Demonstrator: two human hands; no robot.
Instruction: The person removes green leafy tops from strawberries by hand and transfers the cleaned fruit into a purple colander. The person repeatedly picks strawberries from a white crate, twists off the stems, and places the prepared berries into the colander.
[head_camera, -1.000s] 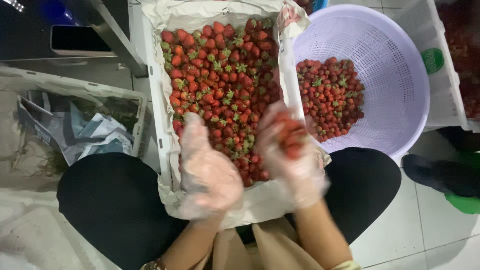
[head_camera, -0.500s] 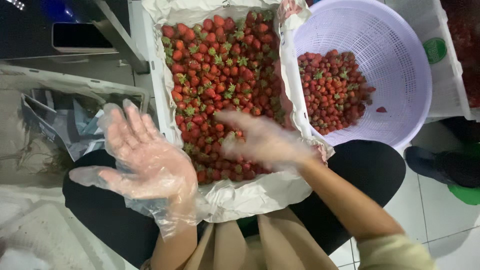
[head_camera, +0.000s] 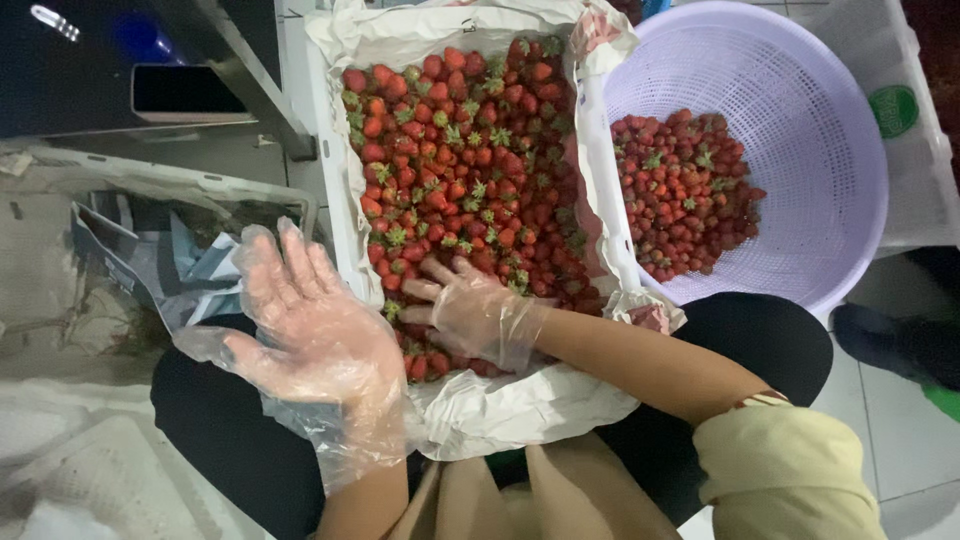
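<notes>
Since a moment ago the right hand (head_camera: 478, 315) has dropped palm-down, fingers spread, onto the strawberries (head_camera: 465, 170) in the crate (head_camera: 335, 215), while the left hand (head_camera: 315, 325) hovers open and empty beside it, suggesting another scoop.

A lilac perforated basket (head_camera: 800, 110) holds berries; crumpled, possibly plastic, bags (head_camera: 150, 260) fill a crate at left.

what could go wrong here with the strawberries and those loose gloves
1. The right hand presses down into the packed strawberries; soft ones underneath could get bruised.
2. The glove on the raised, open left hand is baggy at the wrist, so it might slip or snag.
3. The box rests on the lap, its paper liner hanging over the edge; a shift could tip berries out.
</notes>
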